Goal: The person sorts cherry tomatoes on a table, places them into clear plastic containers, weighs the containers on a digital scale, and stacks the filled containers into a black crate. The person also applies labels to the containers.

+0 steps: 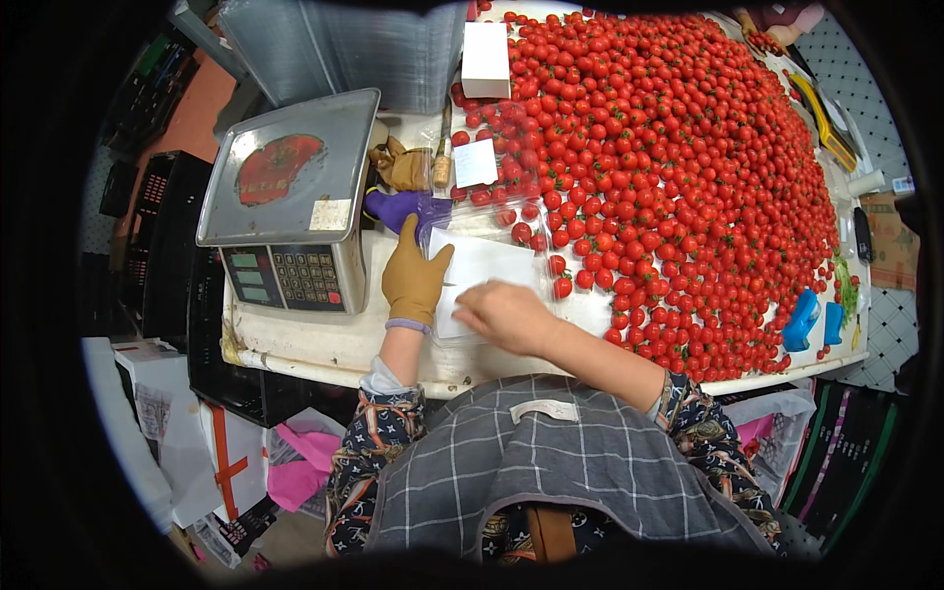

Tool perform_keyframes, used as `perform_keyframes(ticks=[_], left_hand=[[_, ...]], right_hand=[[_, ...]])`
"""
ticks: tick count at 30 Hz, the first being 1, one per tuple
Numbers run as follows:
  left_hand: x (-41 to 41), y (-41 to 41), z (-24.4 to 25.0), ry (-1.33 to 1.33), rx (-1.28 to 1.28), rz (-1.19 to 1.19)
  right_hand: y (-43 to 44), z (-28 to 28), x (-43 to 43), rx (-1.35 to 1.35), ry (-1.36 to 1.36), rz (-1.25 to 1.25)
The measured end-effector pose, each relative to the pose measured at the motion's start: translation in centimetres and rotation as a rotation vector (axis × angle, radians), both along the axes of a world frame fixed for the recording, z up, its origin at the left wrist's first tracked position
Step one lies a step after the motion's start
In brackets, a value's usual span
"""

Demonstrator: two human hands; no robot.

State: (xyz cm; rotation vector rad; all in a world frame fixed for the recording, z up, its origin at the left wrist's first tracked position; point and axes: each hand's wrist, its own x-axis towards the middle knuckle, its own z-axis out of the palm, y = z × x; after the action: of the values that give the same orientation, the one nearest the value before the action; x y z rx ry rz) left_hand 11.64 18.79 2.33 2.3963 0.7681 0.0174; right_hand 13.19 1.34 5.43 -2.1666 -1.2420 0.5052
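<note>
My left hand (417, 276), in a tan glove, rests at the left edge of a white sheet of paper (487, 258), thumb and forefinger apart. That sheet lies in an open clear plastic container (549, 243). Over the paper's lower right side is my bare right hand (509, 313), fingers bent and slightly blurred; whether it pinches something is unclear. Just beyond, a clear container of cherry tomatoes (516, 122) carries a white slip (476, 163). A purple glove (402, 206) lies beyond my left hand, beside a tan glove (405, 166) and a wooden-handled tool (442, 169).
Cherry tomatoes (664, 184) cover the table's middle and right. A digital scale (295, 169) stands left, with stacked clear containers (354, 51) behind it. A white box (486, 60) stands at the back. Blue tape dispensers (802, 321) lie right. Another person's hand (765, 43) is at the far right.
</note>
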Motion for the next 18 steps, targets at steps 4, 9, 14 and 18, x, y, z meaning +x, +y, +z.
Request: perform_keyframes(ticks=[4, 9, 14, 18], left_hand=[[-1.0, -0.8, 1.4, 0.037, 0.021, -0.029], [-2.2, -2.5, 3.0, 0.139, 0.342, -0.181], [-2.0, -2.8, 3.1, 0.193, 0.405, -0.218], [-2.9, -2.2, 2.2, 0.047, 0.237, -0.193]], right_hand=[[0.4, -0.7, 2.6, -0.210, -0.356, -0.111], [1.1, -1.7, 2.5, -0.367, -0.410, -0.059], [1.6, -1.4, 3.3, -0.446, -0.527, -0.093], [1.1, 0.0, 3.6, -0.188, -0.540, -0.085]])
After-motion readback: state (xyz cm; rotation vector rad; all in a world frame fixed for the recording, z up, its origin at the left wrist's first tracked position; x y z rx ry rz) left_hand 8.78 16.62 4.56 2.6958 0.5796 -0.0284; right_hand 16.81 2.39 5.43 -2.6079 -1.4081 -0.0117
